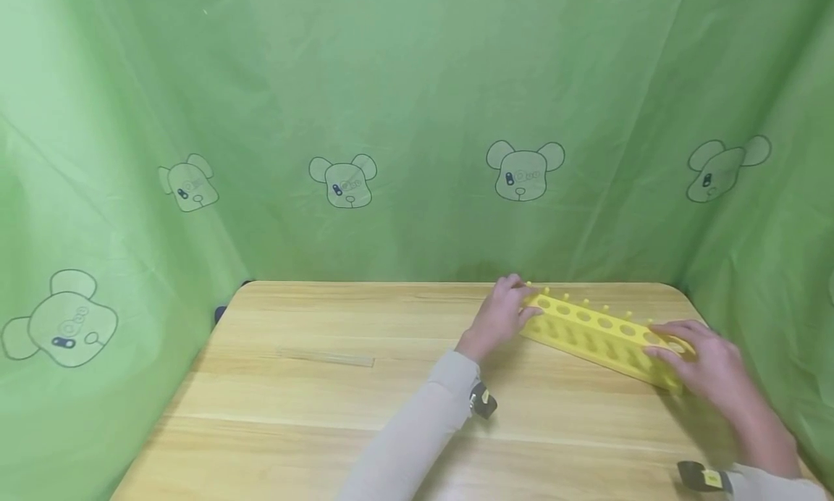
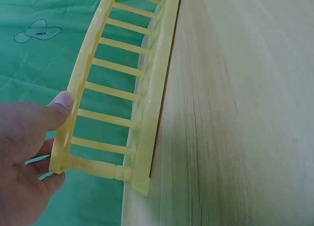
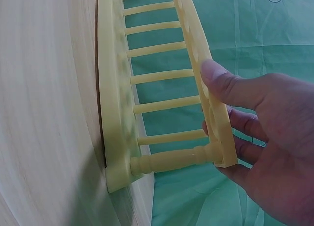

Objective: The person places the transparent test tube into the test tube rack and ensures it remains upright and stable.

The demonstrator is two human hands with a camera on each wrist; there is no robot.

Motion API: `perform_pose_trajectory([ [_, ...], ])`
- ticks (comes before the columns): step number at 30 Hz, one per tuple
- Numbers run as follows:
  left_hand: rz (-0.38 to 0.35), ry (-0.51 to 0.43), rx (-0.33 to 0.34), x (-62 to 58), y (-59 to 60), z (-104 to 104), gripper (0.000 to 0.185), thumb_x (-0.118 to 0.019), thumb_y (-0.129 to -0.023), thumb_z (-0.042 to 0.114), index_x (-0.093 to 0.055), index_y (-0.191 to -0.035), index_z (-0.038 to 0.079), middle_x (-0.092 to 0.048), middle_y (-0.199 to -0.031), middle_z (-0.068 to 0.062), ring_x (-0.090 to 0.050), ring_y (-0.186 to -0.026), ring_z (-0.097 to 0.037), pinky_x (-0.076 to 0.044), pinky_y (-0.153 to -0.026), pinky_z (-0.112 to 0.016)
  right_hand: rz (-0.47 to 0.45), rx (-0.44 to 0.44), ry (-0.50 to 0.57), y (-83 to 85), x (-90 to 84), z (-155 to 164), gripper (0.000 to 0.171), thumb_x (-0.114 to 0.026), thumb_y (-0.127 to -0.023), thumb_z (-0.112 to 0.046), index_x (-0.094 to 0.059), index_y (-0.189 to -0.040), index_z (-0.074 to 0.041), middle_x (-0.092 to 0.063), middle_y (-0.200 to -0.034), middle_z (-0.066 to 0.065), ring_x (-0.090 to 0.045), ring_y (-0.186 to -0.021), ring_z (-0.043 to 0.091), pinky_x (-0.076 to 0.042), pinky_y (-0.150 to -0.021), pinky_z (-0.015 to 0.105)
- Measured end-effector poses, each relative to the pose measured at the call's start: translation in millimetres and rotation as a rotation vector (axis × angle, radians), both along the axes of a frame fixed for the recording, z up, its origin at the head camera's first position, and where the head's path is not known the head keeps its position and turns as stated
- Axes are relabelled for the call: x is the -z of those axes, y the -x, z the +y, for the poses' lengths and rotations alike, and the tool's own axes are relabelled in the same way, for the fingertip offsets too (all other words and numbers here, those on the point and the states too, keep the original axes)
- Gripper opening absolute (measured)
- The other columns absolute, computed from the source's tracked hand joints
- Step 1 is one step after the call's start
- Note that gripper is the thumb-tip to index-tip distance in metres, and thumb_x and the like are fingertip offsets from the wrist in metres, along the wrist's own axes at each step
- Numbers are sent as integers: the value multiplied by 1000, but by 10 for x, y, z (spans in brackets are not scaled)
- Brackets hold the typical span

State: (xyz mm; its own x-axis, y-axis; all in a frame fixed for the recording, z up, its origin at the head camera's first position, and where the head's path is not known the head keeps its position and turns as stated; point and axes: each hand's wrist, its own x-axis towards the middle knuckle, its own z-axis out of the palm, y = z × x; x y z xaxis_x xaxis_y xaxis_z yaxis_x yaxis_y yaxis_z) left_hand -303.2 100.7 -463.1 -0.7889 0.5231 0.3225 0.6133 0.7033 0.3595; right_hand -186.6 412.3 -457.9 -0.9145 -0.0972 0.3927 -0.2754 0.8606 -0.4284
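Note:
A yellow test tube rack [image 1: 594,320] stands at a slant on the right part of the table, its round holes and row of pegs facing up. My left hand [image 1: 498,316] grips its far left end. In the left wrist view, the thumb lies on the top bar of the rack [image 2: 156,88] and the fingers curl beneath. At the opposite end, my right hand [image 1: 706,363] holds the same top bar. The right wrist view shows that thumb on the holed face and the fingers behind the bar of the rack [image 3: 110,113].
A thin, clear glass-like tube [image 1: 332,358] lies on the left half of the wooden table [image 1: 260,421]. Green curtains [image 1: 417,81] printed with bear heads enclose the table at the back and both sides. The rack sits close to the back right edge.

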Motion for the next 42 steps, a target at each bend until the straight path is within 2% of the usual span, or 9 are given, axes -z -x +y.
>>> perform_pose_trajectory([
  [7, -16, 19, -17, -17, -7, -9, 48, -66, -98, 43, -63, -140, 20, -58, -129, 3, -53, -114, -10, -48, -95, -12, 1, -10, -4, 26, -35, 5, 44, -83, -87, -16, -66, -124, 3, -58, -126, 32, -51, -109, 62, -36, -84, 84],
  [15, 13, 37, -31, -45, -29, -28, 48, -67, -97, 42, -65, -138, 17, -60, -127, 2, -54, -112, -11, -49, -94, -13, -11, -15, -10, 58, -60, 3, 43, -82, -88, -15, -66, -124, 2, -57, -127, 33, -50, -109, 63, -35, -84, 85],
  [27, -1, 38, -30, -73, -73, -44, 48, -67, -97, 41, -65, -138, 16, -59, -125, 3, -53, -109, -9, -48, -91, -10, -13, -19, 15, 66, -37, 41, 41, -81, -89, -14, -66, -124, 1, -58, -127, 32, -49, -111, 64, -34, -86, 85],
  [36, -6, 11, -46, 3, -110, -122, 47, -68, -96, 42, -67, -135, 17, -59, -124, 3, -54, -107, -8, -47, -90, -10, -23, -58, 49, 109, -3, 14, 41, -82, -87, -13, -68, -123, 1, -59, -126, 32, -49, -112, 62, -32, -89, 85],
  [42, 8, 6, -43, 21, -114, -152, 47, -67, -96, 42, -66, -136, 18, -60, -129, 2, -55, -114, -10, -47, -98, -12, -33, -51, 68, 119, -14, -20, 42, -83, -86, -12, -68, -122, 2, -59, -127, 32, -47, -114, 63, -30, -93, 85],
])
